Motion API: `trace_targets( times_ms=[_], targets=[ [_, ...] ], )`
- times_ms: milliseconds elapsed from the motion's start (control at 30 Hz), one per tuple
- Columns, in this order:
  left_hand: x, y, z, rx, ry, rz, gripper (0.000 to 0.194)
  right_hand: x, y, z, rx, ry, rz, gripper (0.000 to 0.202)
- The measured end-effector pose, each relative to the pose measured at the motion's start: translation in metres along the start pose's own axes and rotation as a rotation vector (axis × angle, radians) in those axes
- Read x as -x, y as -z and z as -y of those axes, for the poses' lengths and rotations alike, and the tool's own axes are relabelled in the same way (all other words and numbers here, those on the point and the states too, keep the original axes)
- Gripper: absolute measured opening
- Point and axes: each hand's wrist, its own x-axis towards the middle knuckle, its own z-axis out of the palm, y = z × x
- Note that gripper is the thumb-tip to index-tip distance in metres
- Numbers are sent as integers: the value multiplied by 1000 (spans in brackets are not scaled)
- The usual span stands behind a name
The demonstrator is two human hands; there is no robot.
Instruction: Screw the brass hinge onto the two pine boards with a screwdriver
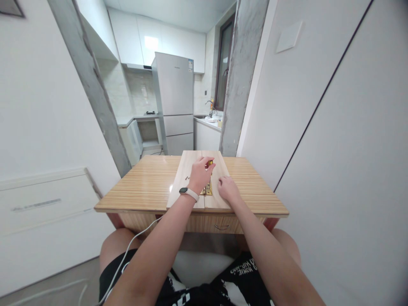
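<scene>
My left hand [201, 172], with a watch [184, 190] on its wrist, is raised over two pale wooden boards [181, 193] lying side by side. Its thumb and fingers pinch a small yellow and black object [211, 162], too small to name surely. Below the hand, a brass-coloured hinge [208, 189] lies across the seam, partly covered by the wrist. Several small dark screws [187, 178] rest on the left board. On the right board my right hand [226, 187] rests with curled fingers; what they hold, if anything, is hidden.
The boards lie on a striped wooden table [137, 187] with a drawer handle [222, 227] at its front. A white cable [137, 236] runs by my left arm. White walls flank the table, and a grey fridge [177, 89] stands behind it.
</scene>
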Motion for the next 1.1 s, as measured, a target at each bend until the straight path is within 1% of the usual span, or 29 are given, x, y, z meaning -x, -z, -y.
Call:
trace_targets(
  times_ms=[133, 367, 433, 600, 733, 833, 933, 1100],
  targets=[
    [1, 1, 1, 34, -28, 42, 31, 0, 0, 0, 1, 2, 2, 30],
    [2, -1, -4, 35, -2, -11, 21, 0, 1, 1, 9, 8, -11, 29],
    [1, -2, -3, 18, 12, -3, 20, 0, 1, 1, 12, 10, -8, 29],
    [0, -3, 0, 9, -16, 73, 30, -2, -1, -1, 6, 7, 4, 29],
    [1, -3, 0, 29, -20, 83, 37, -1, -2, -2, 1, 21, -10, 30],
    [2, -3, -2, 57, -7, 62, 28, -1, -2, -2, 5, 19, -12, 29],
    [2, -2, -5, 62, -22, 30, 19, -2, -2, -1, 5, 9, -2, 30],
    [2, -1, -7, 7, -34, -29, 16, -2, -2, 0, 1, 10, -6, 30]
  ],
)
